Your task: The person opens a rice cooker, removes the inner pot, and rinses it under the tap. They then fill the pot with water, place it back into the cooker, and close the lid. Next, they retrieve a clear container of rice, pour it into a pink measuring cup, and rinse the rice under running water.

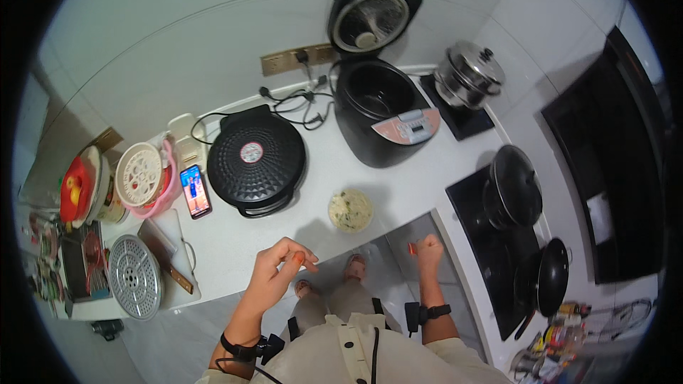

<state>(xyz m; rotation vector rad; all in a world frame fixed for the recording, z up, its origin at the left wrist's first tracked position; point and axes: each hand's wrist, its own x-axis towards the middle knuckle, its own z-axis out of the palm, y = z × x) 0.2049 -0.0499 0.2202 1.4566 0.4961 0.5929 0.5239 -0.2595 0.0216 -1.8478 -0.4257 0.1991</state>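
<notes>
My left hand [280,272] hovers at the counter's front edge, fingers loosely curled, with an orange-red patch on the thumb and nothing seen in its grasp. To the right, my right hand [428,254] is closed around a small red object [412,248], over the floor; most of that object is hidden. Between and beyond the hands, a round bowl [350,210] of pale food with green bits sits near the counter edge. Behind it stands a black rice cooker [357,133] with its lid raised. A round black electric griddle [256,160], lid down, lies beyond my left hand.
At left are a lit phone [196,192], a cleaver [173,269] on a white cutting board [187,266], a steel steamer plate [134,277] and baskets. At right, a steel pot [468,74] and two lidded black pans [515,186] stand on cooktops. Cables lie behind the griddle.
</notes>
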